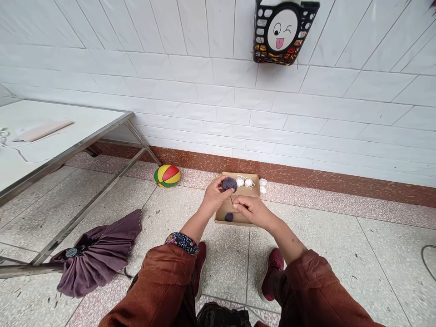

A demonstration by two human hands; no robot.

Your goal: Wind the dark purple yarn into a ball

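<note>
My left hand (215, 195) is closed around a dark purple-grey ball of yarn (229, 184), held above an open cardboard box (220, 217) on the floor. A strand of yarn (232, 199) runs down from the ball to my right hand (252, 210), whose thumb and forefinger pinch it. Inside the box, a smaller dark ball of yarn (229, 217) lies near the front edge, and white balls (244, 181) with loose strands sit at the back. Another white bundle (262, 182) rests just outside the box on its right.
A red, yellow and green ball (166, 175) lies by the leg of a metal-framed table (112, 119) at left. Below the table is a folded purple cloth item (102, 254). A black basket (284, 32) hangs on the tiled wall. A dark cable (424, 261) lies far right.
</note>
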